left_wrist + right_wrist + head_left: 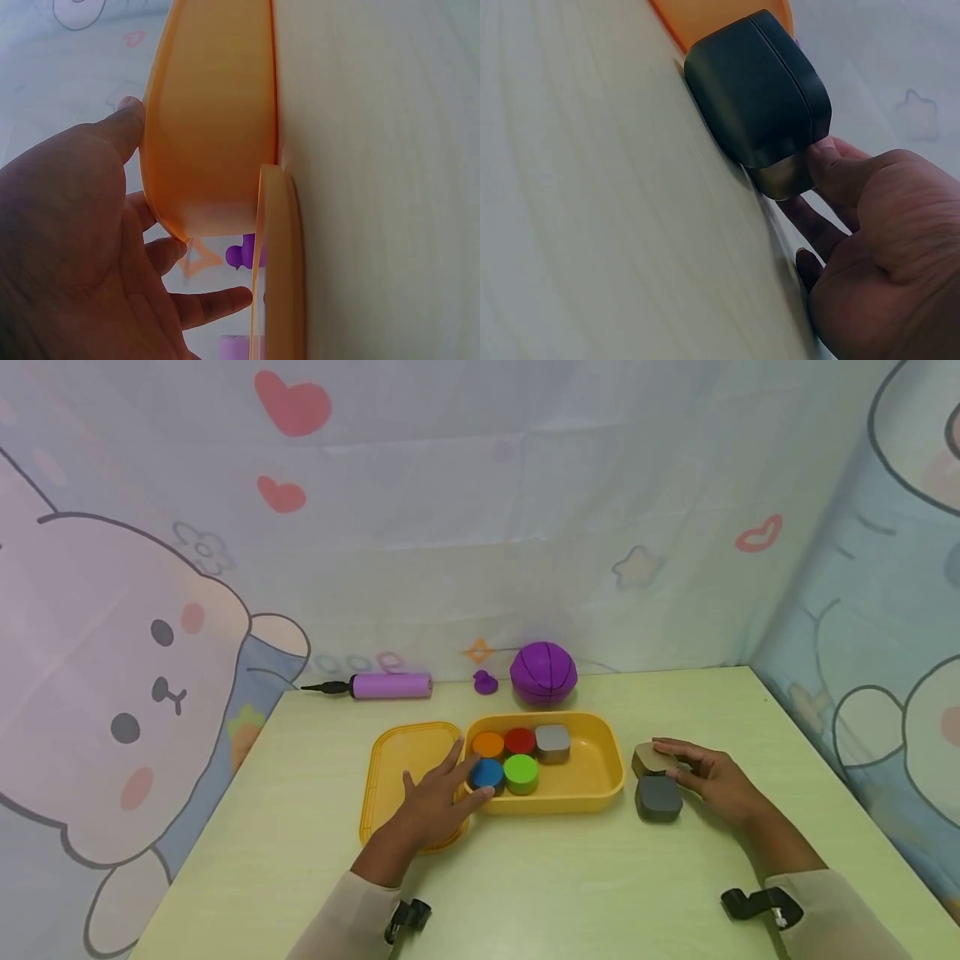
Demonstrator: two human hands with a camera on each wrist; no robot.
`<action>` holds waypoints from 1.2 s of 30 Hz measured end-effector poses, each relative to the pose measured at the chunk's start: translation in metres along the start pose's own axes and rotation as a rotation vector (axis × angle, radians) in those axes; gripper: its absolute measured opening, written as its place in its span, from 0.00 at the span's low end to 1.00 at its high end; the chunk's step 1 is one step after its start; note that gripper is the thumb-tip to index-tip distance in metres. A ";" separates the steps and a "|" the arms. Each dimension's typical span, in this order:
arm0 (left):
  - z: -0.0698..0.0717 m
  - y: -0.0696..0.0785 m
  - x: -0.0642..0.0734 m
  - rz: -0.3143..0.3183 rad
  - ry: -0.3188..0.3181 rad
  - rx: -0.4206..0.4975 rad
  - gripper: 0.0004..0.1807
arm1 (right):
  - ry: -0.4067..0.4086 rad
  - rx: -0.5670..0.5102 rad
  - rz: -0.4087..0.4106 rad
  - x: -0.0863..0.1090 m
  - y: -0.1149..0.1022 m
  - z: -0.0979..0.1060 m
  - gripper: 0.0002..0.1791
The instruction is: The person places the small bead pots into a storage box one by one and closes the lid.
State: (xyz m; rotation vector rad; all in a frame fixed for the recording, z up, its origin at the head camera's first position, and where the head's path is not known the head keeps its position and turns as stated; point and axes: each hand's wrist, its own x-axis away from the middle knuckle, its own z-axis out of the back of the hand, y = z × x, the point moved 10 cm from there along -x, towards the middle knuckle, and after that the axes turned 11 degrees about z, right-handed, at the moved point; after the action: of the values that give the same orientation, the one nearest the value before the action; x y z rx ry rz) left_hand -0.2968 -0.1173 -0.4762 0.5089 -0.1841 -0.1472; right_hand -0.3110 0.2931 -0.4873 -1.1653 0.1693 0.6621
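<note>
My left hand (433, 803) reaches over a yellow lid (382, 777), fingers spread, and touches the left end of a yellow tray (592, 760). In the left wrist view the fingertips lie along the tray's outer wall (214, 112). Grouped in the tray's left part are orange (488, 744), red (520, 741), blue (487, 773) and green (521, 772) round tins and a silver square tin (553, 742). To the right, my right hand (716, 781) pinches a gold square tin (649, 760) between thumb and fingers. A dark grey square tin (757, 90) stands just in front of it.
Behind the tray sit a purple ball (544, 672) and a small purple duck (485, 682). A lilac hand pump (390, 686) with a black nozzle lies at the table's back left. A printed cloth (450, 527) hangs along the back edge.
</note>
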 end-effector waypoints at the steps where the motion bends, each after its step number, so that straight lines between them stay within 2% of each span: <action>1: 0.000 0.000 0.000 -0.001 0.001 0.002 0.43 | 0.011 0.007 -0.005 0.000 0.000 0.001 0.25; 4: 0.000 0.000 0.001 -0.002 -0.004 0.007 0.43 | 0.050 0.029 0.003 -0.001 0.000 0.004 0.24; 10: 0.001 0.000 0.002 -0.004 0.001 0.015 0.42 | 0.137 0.075 0.076 -0.002 -0.005 0.009 0.23; 13: 0.000 -0.002 0.001 0.005 0.002 0.010 0.42 | 0.173 0.107 0.081 -0.003 -0.008 0.010 0.23; 20: 0.000 -0.001 0.000 0.004 -0.009 0.016 0.42 | 0.330 0.170 0.115 -0.004 -0.029 0.021 0.23; 23: 0.000 0.000 0.000 -0.002 -0.014 0.023 0.42 | 0.396 0.145 0.161 -0.005 -0.041 0.023 0.22; 26: -0.001 0.000 0.000 -0.003 -0.017 0.018 0.42 | 0.428 0.103 0.202 -0.008 -0.052 0.020 0.22; 31: -0.001 0.000 -0.001 -0.013 -0.016 0.016 0.43 | 0.422 0.000 0.239 -0.015 -0.066 0.008 0.21; 36: 0.000 -0.001 0.001 -0.005 -0.016 0.017 0.43 | 0.369 -0.095 0.265 -0.027 -0.076 -0.007 0.21</action>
State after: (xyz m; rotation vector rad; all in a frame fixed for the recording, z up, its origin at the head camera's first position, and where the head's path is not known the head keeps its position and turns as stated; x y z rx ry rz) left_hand -0.2960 -0.1185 -0.4772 0.5255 -0.2002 -0.1547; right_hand -0.2878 0.2584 -0.4178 -1.3635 0.6179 0.6869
